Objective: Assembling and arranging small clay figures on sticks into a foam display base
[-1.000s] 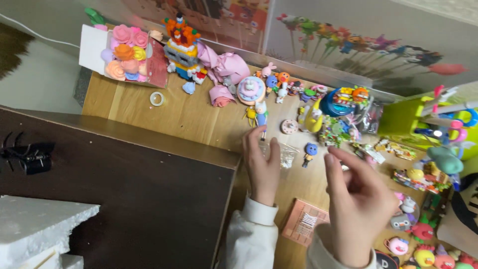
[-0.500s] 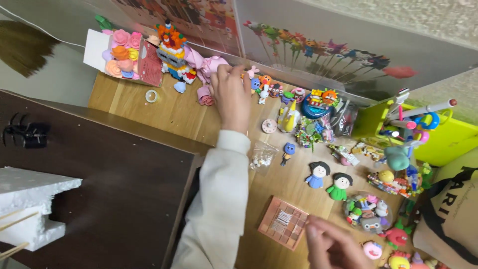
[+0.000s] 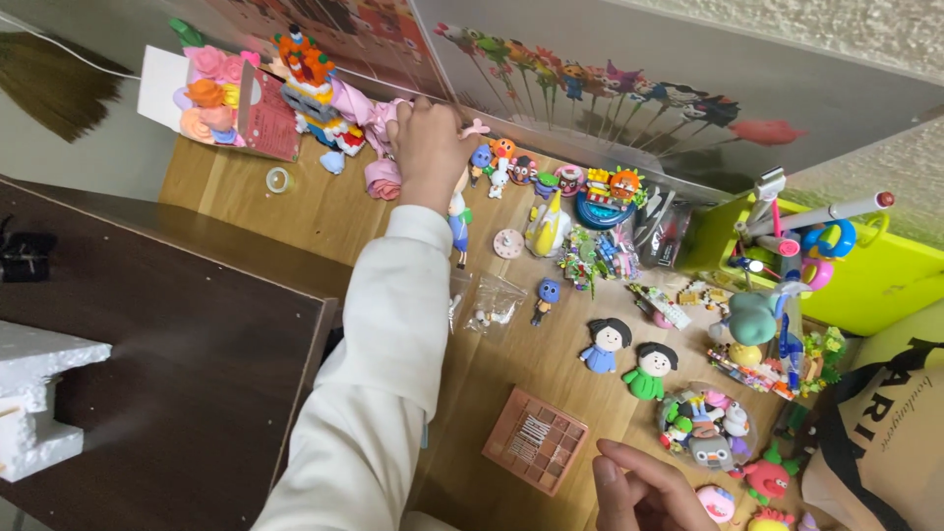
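White-sleeved left hand (image 3: 430,147) now farther back, closed among pink figures (image 3: 379,118); right hand (image 3: 639,492) loosely curled, low.

Two hands are visible: the left hand (image 3: 430,147) at upper centre and the right hand (image 3: 644,492) at the lower edge. Right of centre lie two flat doll figures, one blue (image 3: 604,344) and one green (image 3: 649,370). One pink compartment tray (image 3: 535,440) lies at lower centre, one clear plastic bag (image 3: 492,303) at centre, and one tape roll (image 3: 279,180) at upper left.
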